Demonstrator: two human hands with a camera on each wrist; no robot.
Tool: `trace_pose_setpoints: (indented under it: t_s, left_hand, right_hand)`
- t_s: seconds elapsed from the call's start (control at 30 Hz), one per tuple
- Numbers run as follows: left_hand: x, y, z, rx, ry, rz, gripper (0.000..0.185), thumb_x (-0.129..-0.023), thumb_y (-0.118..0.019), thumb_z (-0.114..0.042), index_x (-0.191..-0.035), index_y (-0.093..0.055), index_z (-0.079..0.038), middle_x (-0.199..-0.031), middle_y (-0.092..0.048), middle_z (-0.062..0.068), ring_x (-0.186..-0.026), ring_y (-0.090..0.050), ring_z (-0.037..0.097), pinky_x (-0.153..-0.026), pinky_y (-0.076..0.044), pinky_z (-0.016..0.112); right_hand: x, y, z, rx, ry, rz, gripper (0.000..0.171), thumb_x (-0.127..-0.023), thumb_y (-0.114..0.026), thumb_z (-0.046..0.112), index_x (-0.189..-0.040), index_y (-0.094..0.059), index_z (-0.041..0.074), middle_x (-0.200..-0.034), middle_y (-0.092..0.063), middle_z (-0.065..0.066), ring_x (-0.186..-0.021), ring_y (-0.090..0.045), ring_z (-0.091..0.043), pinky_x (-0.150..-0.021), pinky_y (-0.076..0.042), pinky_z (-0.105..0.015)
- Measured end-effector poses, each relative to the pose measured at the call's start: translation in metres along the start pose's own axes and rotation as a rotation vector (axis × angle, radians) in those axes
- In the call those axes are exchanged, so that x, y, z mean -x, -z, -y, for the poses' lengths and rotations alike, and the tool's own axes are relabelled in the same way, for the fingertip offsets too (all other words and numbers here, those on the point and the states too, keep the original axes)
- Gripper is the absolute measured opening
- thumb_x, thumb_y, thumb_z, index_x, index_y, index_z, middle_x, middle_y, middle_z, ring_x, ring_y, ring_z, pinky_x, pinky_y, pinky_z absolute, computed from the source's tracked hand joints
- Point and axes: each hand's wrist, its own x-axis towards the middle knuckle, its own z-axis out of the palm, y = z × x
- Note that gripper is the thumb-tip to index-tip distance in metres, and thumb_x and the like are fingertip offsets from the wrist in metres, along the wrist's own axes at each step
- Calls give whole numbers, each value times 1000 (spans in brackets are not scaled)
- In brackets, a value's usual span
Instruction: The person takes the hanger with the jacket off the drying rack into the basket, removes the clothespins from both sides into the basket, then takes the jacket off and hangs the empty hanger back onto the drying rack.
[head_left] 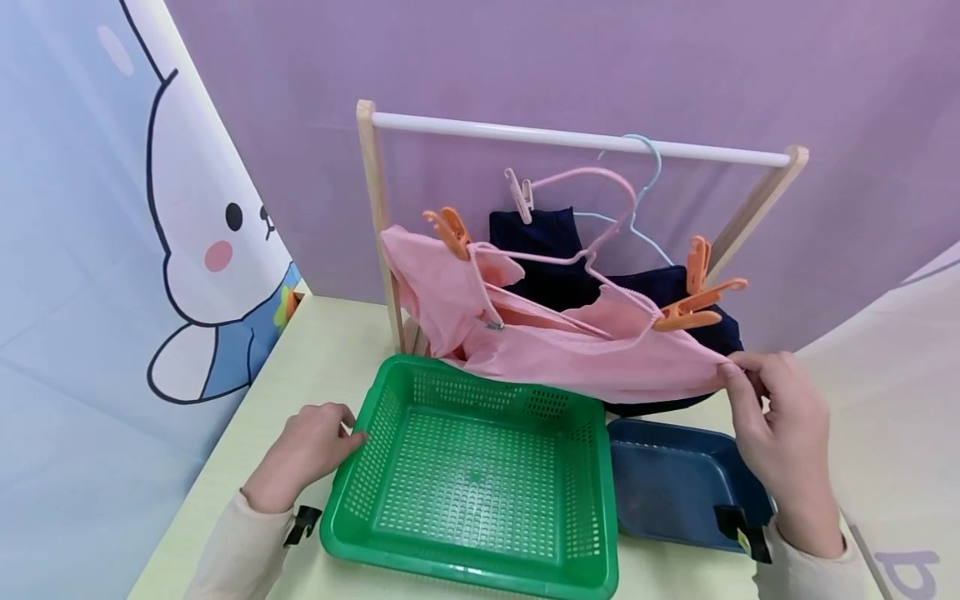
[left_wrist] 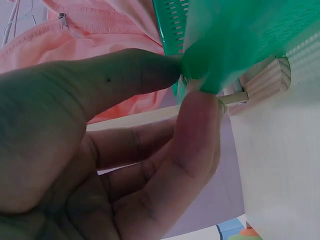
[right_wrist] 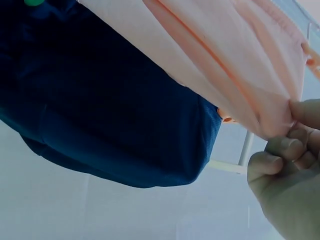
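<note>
Green basket (head_left: 480, 483) and blue tray (head_left: 675, 492) both hold nothing.

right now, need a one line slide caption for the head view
Right hand pinches the pink garment clipped to a pink hanger, while the left hand grips the green basket.

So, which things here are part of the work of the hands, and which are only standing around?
In use:
left hand gripping green basket rim
right hand pinching pink garment
pink hanger, orange clips

Standing by:
navy garment
blue tray
wooden rack
</note>
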Motion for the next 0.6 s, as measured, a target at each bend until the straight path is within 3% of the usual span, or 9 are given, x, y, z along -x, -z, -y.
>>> trace_pose_setpoints:
  t_s: [0.13, 0.27, 0.33, 0.37, 0.43, 0.53, 0.6]
  left_hand:
    - [0, 0, -1, -32, -26, -35, 19, -88, -73, -16, -87, -71, 3, -75, -65, 7, -59, -56, 17, -53, -48, 33]
    - [2, 3, -3, -32, -18, -34, 26, -89, -73, -17, -95, -70, 8, -79, -68, 11, -63, -61, 20, -55, -52, 36]
    - [5, 9, -7, -29, -42, -87, 34, -91, -74, -21, -105, -68, 10, -87, -70, 16, -69, -66, 24, -58, -55, 40]
    - [7, 15, -10, -20, -59, -136, 39, -92, -73, -23, -112, -66, 10, -93, -70, 19, -73, -68, 27, -60, -56, 42]
    - [9, 29, -19, -7, -145, -314, 43, -93, -73, -24, -121, -64, 8, -104, -69, 21, -77, -70, 31, -62, -58, 46]
    - [9, 59, -36, 13, -352, -645, 46, -92, -76, -20, -130, -61, 1, -118, -65, 20, -83, -70, 32, -66, -59, 47]
    - [7, 77, -49, 0, -503, -802, 50, -87, -79, -13, -133, -62, -3, -125, -64, 17, -95, -69, 32, -75, -58, 47]
  right_hand:
    - [1, 4, -3, -44, 10, 28, 45, -104, -56, 32, -92, -66, -10, -72, -44, -7, -70, -34, -4, -60, -22, -16]
    - [1, 7, -4, -74, 1, 67, 38, -103, -58, 27, -92, -67, -8, -72, -43, -4, -69, -33, -4, -59, -22, -17]
    - [0, 9, -3, -86, 1, 81, 37, -103, -58, 27, -92, -68, -7, -72, -43, -3, -68, -33, -4, -58, -22, -18]
    - [1, 9, -3, -93, 3, 87, 37, -103, -59, 27, -91, -68, -7, -72, -43, -2, -68, -33, -3, -58, -22, -18]
    - [1, 10, -3, -103, 10, 94, 39, -103, -58, 29, -90, -68, -6, -71, -42, -1, -68, -33, -3, -57, -22, -18]
    - [2, 11, 0, -110, 21, 99, 44, -104, -57, 34, -89, -67, -6, -70, -41, -1, -68, -33, -3, -57, -22, -18]
    - [3, 13, 3, -116, 27, 104, 46, -104, -56, 36, -89, -67, -6, -70, -41, 0, -68, -33, -3, -58, -23, -18]
